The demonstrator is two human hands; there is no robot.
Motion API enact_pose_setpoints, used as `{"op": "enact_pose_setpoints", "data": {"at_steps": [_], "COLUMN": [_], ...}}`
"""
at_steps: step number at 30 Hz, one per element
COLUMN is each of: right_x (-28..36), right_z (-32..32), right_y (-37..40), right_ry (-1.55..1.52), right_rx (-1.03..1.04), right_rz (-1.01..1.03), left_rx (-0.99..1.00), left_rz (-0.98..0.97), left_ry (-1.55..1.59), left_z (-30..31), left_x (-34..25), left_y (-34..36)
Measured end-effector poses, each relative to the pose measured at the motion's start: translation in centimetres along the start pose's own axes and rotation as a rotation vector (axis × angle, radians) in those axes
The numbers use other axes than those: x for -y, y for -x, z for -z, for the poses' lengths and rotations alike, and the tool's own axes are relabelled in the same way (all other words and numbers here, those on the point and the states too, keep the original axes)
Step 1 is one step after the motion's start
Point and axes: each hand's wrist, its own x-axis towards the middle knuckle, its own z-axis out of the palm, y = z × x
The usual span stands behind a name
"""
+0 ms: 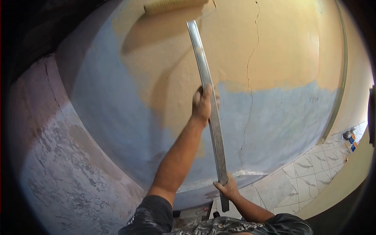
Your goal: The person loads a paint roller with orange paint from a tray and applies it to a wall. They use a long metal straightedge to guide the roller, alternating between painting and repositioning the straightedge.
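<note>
A long silvery metal channel (217,141) runs up the middle of the view, leaning slightly left. My left hand (201,105) is wrapped round it about halfway up, with the arm stretched out. Lower down, near its bottom end, my right hand (228,188) grips the same channel. At the top of the view a yellowish paint roller (175,5) lies against the wall, with its thin wire frame at its right end. How the roller joins the channel is hard to make out. Yellow-orange paint (282,43) covers the upper wall, above blue-grey paint (282,117).
A crack (249,74) runs down the painted wall. To the left stands a mottled grey and pinkish wall (66,168). Marbled white tiles (309,166) cover the floor at right, where small blue and orange cans (353,143) stand near a doorway.
</note>
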Motion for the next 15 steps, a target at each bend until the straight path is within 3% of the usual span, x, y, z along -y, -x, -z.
{"op": "enact_pose_setpoints", "data": {"at_steps": [4,11,15], "right_x": [2.1,7.4,8.3], "right_z": [1.2,4.3,4.7], "right_y": [-1.8,-3.0,-3.1], "right_ry": [-0.094,-0.283,-0.311], "right_rx": [0.035,0.054,0.057], "right_rz": [-0.083,-0.048,-0.053], "left_rx": [0.073,0.290,0.287], "left_rz": [-0.006,0.063,0.101], "left_ry": [0.083,0.331,0.404], "left_z": [-1.0,-1.0,-1.8], "left_x": [-3.7,-1.0,0.7], "left_y": [-1.5,3.5,5.7]}}
